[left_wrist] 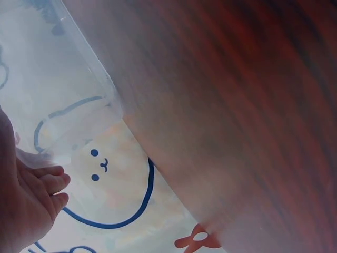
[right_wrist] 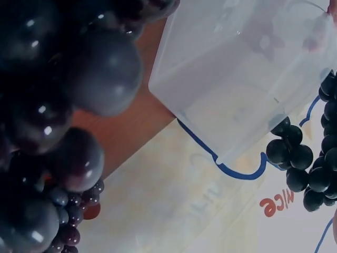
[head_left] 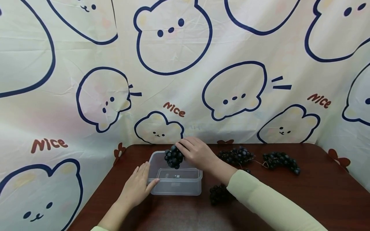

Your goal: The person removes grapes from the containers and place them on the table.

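My right hand (head_left: 198, 153) holds a bunch of dark grapes (head_left: 173, 157) above a clear plastic container (head_left: 176, 187). In the right wrist view the held grapes (right_wrist: 297, 158) hang at the right edge, beside the container wall (right_wrist: 221, 100); most of that hand is out of frame. My left hand (head_left: 138, 184) rests against the container's left side, its fingers straight and thumb near the front rim. The left wrist view shows that hand's fingers (left_wrist: 52, 182) next to the see-through wall (left_wrist: 79, 63).
Two grape bunches lie at the back right, one (head_left: 235, 156) behind the right forearm and another (head_left: 281, 161) farther right. A third bunch (head_left: 218, 194) lies right of the container, partly covered by the sleeve. A printed cloth (head_left: 237, 131) hangs behind the brown table (head_left: 318, 192).
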`<state>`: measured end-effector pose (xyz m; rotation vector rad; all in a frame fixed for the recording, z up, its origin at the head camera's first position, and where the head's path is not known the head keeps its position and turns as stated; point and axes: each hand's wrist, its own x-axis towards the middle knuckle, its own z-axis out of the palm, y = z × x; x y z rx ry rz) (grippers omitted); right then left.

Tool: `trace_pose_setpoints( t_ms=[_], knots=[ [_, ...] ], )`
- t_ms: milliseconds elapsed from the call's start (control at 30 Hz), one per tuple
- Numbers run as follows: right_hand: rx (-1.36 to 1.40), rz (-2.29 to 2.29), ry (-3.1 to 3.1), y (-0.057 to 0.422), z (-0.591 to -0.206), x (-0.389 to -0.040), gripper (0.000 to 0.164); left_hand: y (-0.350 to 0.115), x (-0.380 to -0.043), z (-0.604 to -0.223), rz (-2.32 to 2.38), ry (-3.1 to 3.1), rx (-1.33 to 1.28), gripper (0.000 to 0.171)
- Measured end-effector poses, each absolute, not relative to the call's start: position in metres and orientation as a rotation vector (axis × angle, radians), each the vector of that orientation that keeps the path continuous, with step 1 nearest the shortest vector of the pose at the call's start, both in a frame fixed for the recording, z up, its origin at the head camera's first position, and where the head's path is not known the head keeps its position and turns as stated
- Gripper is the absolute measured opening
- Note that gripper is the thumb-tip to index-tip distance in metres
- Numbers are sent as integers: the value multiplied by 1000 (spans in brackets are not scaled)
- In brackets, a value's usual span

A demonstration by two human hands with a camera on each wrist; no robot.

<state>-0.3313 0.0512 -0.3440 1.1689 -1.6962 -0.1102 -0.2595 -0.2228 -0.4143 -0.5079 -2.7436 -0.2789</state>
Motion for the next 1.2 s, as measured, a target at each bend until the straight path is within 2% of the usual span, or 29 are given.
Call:
trace_pose_setpoints(
  t_ms=[567, 1200],
  knots=[
    [1111, -30, -1717, 84, -327, -333, 37, -222, -259, -414, -256, -2734, -507, 79],
    [1090, 18, -1771, 137, -311, -319, 43, -222, -257, -413, -259, -2717, -511, 77]
  ],
)
